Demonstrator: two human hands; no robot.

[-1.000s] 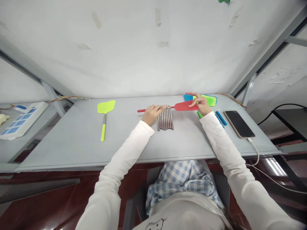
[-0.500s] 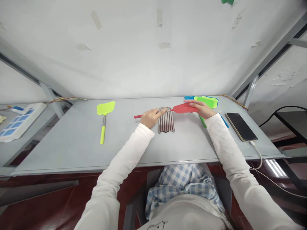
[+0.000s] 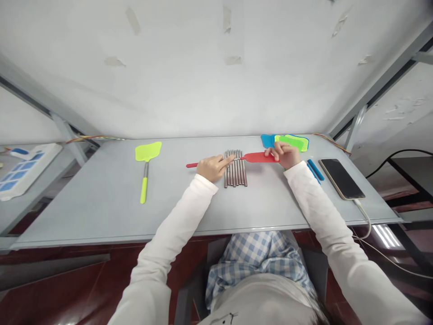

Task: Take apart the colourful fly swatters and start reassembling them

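A red fly swatter [image 3: 257, 157] is held level above the table, its handle end pointing left. My left hand [image 3: 212, 168] is closed around its shaft and handle, with the index finger stretched along the metal rod. At the far end of the red paddle, my right hand [image 3: 287, 155] grips the edge with bent fingers. Beneath the swatter lies a row of several metal tubes [image 3: 237, 174], side by side. Just beyond my right hand sit stacked swatter heads [image 3: 293, 142] in green, yellow and blue.
A yellow-green fly swatter [image 3: 148, 152] lies at left. Blue handles [image 3: 315, 169] lie beside a phone [image 3: 341, 178] with a charging cable [image 3: 363, 212] over the table's right edge. A white wall [image 3: 189, 90] rises behind the table [image 3: 101, 203]. A white tray [image 3: 29, 169] stands far left.
My right hand has gone from lying flat against the red paddle to gripping its end with bent fingers. The paddle now appears turned more edge-on. My left hand keeps its hold.
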